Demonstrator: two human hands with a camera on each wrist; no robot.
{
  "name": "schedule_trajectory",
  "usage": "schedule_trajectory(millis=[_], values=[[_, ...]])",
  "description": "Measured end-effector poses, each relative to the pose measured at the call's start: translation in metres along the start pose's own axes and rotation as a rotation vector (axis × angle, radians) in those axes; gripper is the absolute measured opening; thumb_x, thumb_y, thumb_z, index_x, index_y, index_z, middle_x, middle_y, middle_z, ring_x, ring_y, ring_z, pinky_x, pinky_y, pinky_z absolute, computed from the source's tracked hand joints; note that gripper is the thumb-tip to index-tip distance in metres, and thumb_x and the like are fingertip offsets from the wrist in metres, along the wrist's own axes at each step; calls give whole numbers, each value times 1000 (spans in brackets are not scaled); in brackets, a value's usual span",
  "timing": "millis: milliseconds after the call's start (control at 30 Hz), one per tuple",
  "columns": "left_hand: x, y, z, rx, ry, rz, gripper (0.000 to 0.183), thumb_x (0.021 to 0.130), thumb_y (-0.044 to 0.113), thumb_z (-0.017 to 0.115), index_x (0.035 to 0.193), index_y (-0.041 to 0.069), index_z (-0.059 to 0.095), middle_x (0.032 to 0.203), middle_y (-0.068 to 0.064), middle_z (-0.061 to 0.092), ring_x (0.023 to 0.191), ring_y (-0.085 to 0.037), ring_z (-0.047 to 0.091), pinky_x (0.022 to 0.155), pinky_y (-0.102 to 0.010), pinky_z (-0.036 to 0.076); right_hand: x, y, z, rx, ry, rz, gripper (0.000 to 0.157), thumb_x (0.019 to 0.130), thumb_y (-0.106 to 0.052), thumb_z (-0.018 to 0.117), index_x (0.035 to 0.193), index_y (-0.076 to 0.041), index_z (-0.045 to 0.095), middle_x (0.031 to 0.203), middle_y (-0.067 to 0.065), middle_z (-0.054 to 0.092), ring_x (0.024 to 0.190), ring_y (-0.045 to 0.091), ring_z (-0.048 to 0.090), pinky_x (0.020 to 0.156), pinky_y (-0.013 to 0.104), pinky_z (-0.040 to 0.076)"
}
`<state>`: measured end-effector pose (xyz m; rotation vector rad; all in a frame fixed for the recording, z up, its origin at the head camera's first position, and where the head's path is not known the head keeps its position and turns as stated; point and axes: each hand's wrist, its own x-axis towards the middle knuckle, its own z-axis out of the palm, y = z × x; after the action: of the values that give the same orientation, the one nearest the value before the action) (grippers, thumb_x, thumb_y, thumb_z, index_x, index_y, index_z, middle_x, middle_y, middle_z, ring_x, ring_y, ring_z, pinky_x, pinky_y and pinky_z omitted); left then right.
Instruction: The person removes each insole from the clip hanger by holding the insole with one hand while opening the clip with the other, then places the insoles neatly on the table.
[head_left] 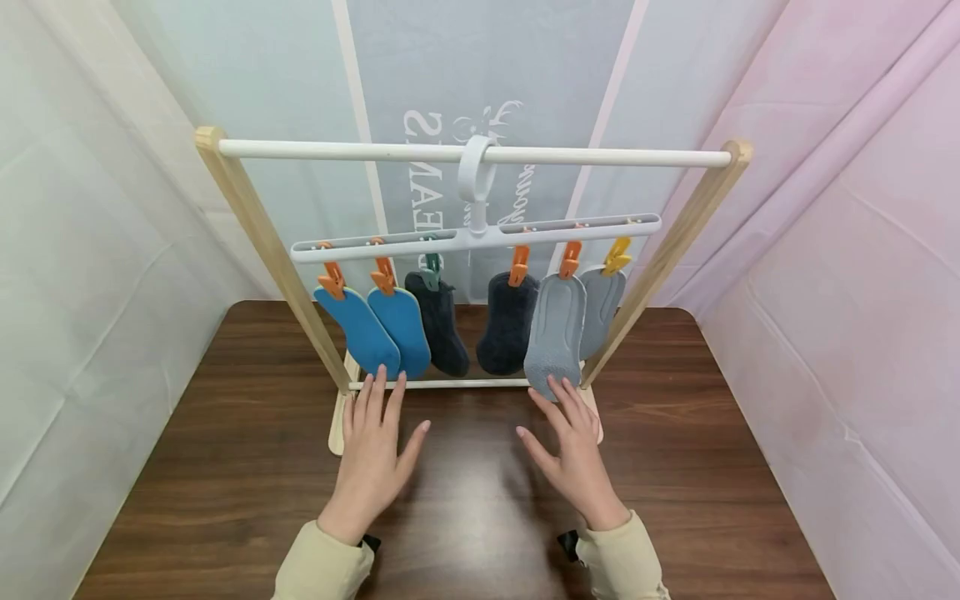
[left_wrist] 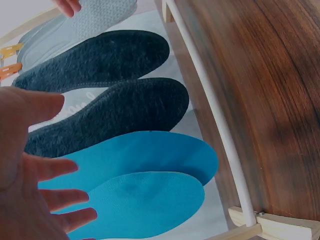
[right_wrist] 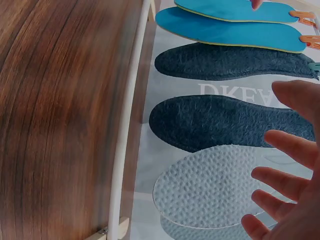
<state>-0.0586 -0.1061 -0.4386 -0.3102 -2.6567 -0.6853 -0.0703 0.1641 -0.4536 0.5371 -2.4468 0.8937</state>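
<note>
Three pairs of insoles hang by clips from a light grey hanger [head_left: 420, 243]. At the left are two blue insoles [head_left: 356, 332], in the middle two dark fuzzy insoles [head_left: 507, 325], at the right two grey insoles, the front one [head_left: 557, 325] overlapping the rear [head_left: 606, 308]. My left hand [head_left: 371, 462] is spread, its fingertips overlapping the lower ends of the blue pair in the head view. Likewise spread, my right hand [head_left: 573, 458] has fingertips at the front grey insole's bottom. Both wrist views show spread fingers with nothing gripped beside the blue insoles [left_wrist: 150, 205] and grey insole [right_wrist: 210, 190].
The hanger hooks over the white top bar [head_left: 337, 151] of a wooden-sided rack [head_left: 258, 250]. A lower white rod [head_left: 480, 384] joins its feet. Orange, green and yellow clips [head_left: 617, 256] hold the insoles. Beneath is a dark wooden table [head_left: 465, 517], with pale curtains around.
</note>
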Motion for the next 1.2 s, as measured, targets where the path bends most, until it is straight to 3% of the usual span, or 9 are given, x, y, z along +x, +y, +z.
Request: schedule_trajectory(millis=[167,633,933,1200], values=[[4,-5,-1,-3,81,3,70,87,23,71,142,-5,38,144,-30,36,133,-46,34,107,-63,24,1,-2,0,39,27,7,47,74,-8,81,117,-1,65,132,27,53,129,47,40,99,63,29],[19,-22,-6,-50,181,-35,58,85,14,72,130,-11,46,133,-31,45,128,-45,40,105,-59,33,0,-4,0,70,44,29,36,76,-5,79,110,-2,69,125,23,60,127,45,44,98,62,32],[28,-34,-11,-113,140,-137,59,88,13,68,134,-12,41,136,-31,42,127,-45,38,105,-60,31,-2,-4,0,76,38,42,33,78,-6,77,110,-2,69,123,21,62,125,44,47,99,61,33],[36,-40,-15,-180,112,-176,62,90,15,66,137,-13,36,134,-32,42,124,-46,40,103,-59,34,-2,-3,2,71,44,20,32,78,-5,77,109,-2,69,121,20,63,121,46,50,100,60,34]])
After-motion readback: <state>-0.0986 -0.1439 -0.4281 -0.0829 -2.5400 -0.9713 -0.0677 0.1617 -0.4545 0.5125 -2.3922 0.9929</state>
